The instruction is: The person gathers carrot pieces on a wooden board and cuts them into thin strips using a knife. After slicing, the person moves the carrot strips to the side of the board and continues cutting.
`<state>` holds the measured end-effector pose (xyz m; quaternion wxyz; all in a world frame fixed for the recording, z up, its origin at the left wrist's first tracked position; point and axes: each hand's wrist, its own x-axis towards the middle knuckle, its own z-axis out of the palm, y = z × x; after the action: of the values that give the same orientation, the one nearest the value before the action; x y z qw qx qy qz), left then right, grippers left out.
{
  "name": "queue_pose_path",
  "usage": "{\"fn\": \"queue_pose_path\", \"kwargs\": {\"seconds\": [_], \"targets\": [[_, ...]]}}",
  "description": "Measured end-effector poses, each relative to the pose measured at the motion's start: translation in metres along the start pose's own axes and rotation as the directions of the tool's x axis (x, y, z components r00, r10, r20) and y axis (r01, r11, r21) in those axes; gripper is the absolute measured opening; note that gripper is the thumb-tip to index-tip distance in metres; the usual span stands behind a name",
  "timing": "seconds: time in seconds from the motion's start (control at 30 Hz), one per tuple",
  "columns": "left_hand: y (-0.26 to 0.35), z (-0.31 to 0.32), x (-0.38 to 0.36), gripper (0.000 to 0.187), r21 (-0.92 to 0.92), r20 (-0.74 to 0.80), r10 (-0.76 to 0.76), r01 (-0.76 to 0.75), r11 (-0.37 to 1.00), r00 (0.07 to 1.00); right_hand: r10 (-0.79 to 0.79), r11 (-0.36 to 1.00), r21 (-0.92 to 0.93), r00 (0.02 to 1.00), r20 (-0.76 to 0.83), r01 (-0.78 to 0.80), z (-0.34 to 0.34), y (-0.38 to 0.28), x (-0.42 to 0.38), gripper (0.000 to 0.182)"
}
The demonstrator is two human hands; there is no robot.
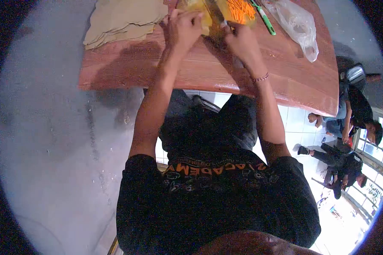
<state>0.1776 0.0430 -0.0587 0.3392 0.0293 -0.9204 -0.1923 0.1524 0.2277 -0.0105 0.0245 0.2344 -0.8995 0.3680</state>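
My right hand is closed around the handle of a knife, whose broad blade points away from me over a yellow cutting board. On the left side of the board, my left hand has its fingers bent and pressed down; whatever lies under them is hidden. Orange strips that look like cut carrot are heaped at the board's right side. A green and white handled tool lies just right of the strips. The top edge of the view cuts off part of the board.
Brown sheets are stacked at the wooden table's left end. A clear plastic bag lies at the right. Two people sit farther off to the right, near a window. A grey surface fills the left.
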Motion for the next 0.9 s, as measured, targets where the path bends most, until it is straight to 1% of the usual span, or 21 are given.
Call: {"fn": "queue_pose_path", "kwargs": {"seconds": [0.07, 0.1, 0.17, 0.2, 0.23, 0.27, 0.3, 0.33, 0.37, 0.4, 0.43, 0.47, 0.5, 0.57, 0.6, 0.67, 0.73, 0.8, 0.83, 0.87, 0.9], "targets": [[-0.029, 0.02, 0.009, 0.018, -0.107, -0.188, -0.12, 0.101, 0.989, 0.975, -0.007, 1.0, 0.007, 1.0, -0.001, 0.007, 0.004, 0.0, -0.002, 0.038], [-0.035, 0.017, 0.017, 0.018, -0.1, -0.186, -0.113, 0.096, 0.99, 0.976, -0.003, 1.0, 0.0, 1.0, -0.018, 0.003, 0.002, 0.003, -0.001, 0.037], [-0.041, 0.002, 0.037, 0.025, 0.056, -0.066, -0.037, 0.041, 0.998, 0.997, 0.005, 1.0, 0.002, 0.999, -0.036, -0.005, -0.002, 0.012, 0.003, 0.037], [-0.039, -0.009, 0.049, 0.025, 0.061, -0.063, -0.03, 0.034, 0.998, 0.998, 0.036, 0.997, -0.07, 0.998, -0.046, -0.039, -0.007, 0.017, 0.009, 0.037], [-0.038, -0.019, 0.062, 0.04, 0.025, 0.129, -0.053, 0.05, 0.998, 0.99, 0.064, 0.987, -0.142, 0.996, -0.06, -0.072, -0.013, 0.019, 0.013, 0.037], [-0.036, -0.029, 0.072, 0.068, -0.007, 0.313, -0.067, 0.073, 0.997, 0.947, 0.06, 0.988, -0.135, 0.996, -0.067, -0.068, -0.018, 0.021, 0.013, 0.037], [-0.057, -0.022, 0.092, 0.068, -0.001, 0.308, -0.062, 0.065, 0.998, 0.95, 0.067, 0.99, -0.119, 0.996, -0.066, -0.075, -0.024, 0.02, 0.012, 0.036], [-0.093, -0.004, 0.127, 0.069, -0.068, 0.599, -0.1, 0.175, 0.982, 0.795, 0.074, 0.991, -0.104, 0.995, -0.066, -0.081, -0.03, 0.02, 0.012, 0.035], [-0.111, 0.008, 0.145, 0.07, -0.094, 0.828, -0.092, 0.298, 0.95, 0.553, 0.081, 0.995, -0.046, 0.995, -0.059, -0.084, -0.029, 0.027, 0.01, 0.036], [-0.108, 0.014, 0.135, 0.07, -0.094, 0.827, -0.087, 0.288, 0.953, 0.556, 0.081, 0.996, -0.042, 0.994, -0.068, -0.084, -0.029, 0.029, 0.008, 0.036], [-0.089, 0.013, 0.114, 0.042, -0.075, 0.563, -0.012, 0.066, 0.995, 0.826, 0.104, 0.994, -0.025, 0.994, -0.037, -0.105, -0.03, 0.029, 0.004, 0.035], [-0.076, 0.012, 0.103, 0.025, 0.02, 0.235, 0.133, -0.141, 0.99, 0.963, 0.13, 0.991, -0.008, 0.992, -0.006, -0.13, -0.031, 0.03, 0.0, 0.035], [-0.072, 0.01, 0.102, 0.025, 0.02, 0.239, 0.143, -0.152, 0.988, 0.96, 0.126, 0.991, 0.034, 0.992, 0.004, -0.126, -0.031, 0.03, -0.003, 0.035], [-0.067, 0.005, 0.098, 0.025, 0.235, 0.303, 0.015, -0.09, 0.968, 0.953, 0.124, 0.991, 0.051, 0.992, 0.004, -0.124, -0.034, 0.029, -0.008, 0.034], [-0.068, 0.007, 0.094, 0.025, 0.235, 0.309, 0.019, -0.095, 0.967, 0.951, 0.114, 0.992, 0.059, 0.993, 0.008, -0.115, -0.035, 0.026, -0.01, 0.034], [-0.07, 0.013, 0.085, 0.024, 0.205, 0.182, 0.061, -0.098, 0.974, 0.981, 0.105, 0.992, 0.064, 0.994, 0.019, -0.106, -0.036, 0.026, -0.01, 0.034], [-0.047, 0.01, 0.075, 0.025, 0.182, 0.208, 0.087, -0.126, 0.975, 0.974, 0.091, 0.994, 0.065, 0.995, 0.027, -0.093, -0.04, 0.02, -0.011, 0.035], [-0.009, 0.004, 0.057, 0.026, 0.158, 0.235, 0.109, -0.149, 0.976, 0.966, 0.114, 0.992, 0.052, 0.991, 0.073, -0.118, -0.046, 0.01, -0.016, 0.036], [0.016, -0.001, 0.046, 0.028, 0.102, 0.301, -0.006, -0.026, 0.994, 0.954, 0.117, 0.991, 0.051, 0.99, 0.074, -0.121, -0.041, 0.014, -0.016, 0.036], [0.029, -0.002, 0.041, 0.03, 0.053, 0.37, -0.116, 0.104, 0.993, 0.922, 0.102, 0.994, 0.038, 0.992, 0.072, -0.105, -0.033, 0.021, -0.015, 0.035], [0.028, 0.002, 0.034, 0.03, 0.051, 0.371, -0.118, 0.107, 0.993, 0.921, 0.088, 0.996, 0.023, 0.994, 0.07, -0.089, -0.032, 0.018, -0.015, 0.034]]}}
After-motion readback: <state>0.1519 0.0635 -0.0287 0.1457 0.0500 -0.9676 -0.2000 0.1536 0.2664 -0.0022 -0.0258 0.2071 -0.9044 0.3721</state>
